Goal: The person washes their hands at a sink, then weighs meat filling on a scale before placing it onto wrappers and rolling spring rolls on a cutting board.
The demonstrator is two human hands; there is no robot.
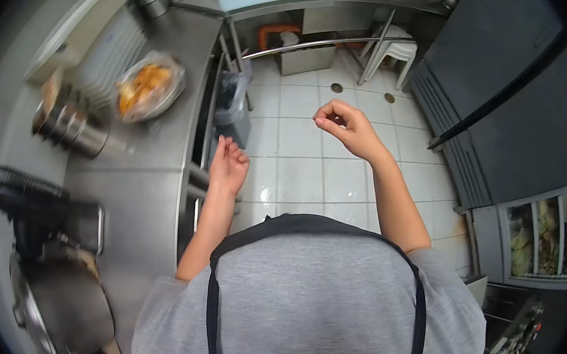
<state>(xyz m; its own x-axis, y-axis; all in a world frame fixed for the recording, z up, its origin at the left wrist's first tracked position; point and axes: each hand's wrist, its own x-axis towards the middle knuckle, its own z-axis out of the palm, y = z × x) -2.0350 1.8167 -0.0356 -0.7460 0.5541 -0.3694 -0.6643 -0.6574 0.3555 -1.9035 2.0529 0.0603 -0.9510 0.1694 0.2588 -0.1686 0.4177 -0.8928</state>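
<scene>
The left hand [231, 165] is half open, palm turned inward and fingers loosely bent, and nothing can be seen in it. The right hand [346, 130] is curled, with the fingers bent toward the thumb; whether the tips meet, or pinch something small, I cannot tell. This right hand is held farther forward, above the white tiled floor [297, 175]. The thing nearest to the left hand is the upright grey plastic bin with a clear liner [239, 130], which stands on the floor just ahead of that hand, its long axis vertical; the right hand is farther from it. On the left side runs the long stainless steel counter [143, 211]. On it, forward and left of the left hand, and well apart from it, lies the transparent plastic bag with orange-yellow contents [148, 89]; its longer direction slants forward and to the right. Behind this bag's near side stand stacked metal containers [73, 126], blurred. The contents of the bag are hard to name through the film, and the bin's inside is mostly hidden. At the lower left, the large metal pot [73, 300] is blurred and partly cut off by the dark round border.
</scene>
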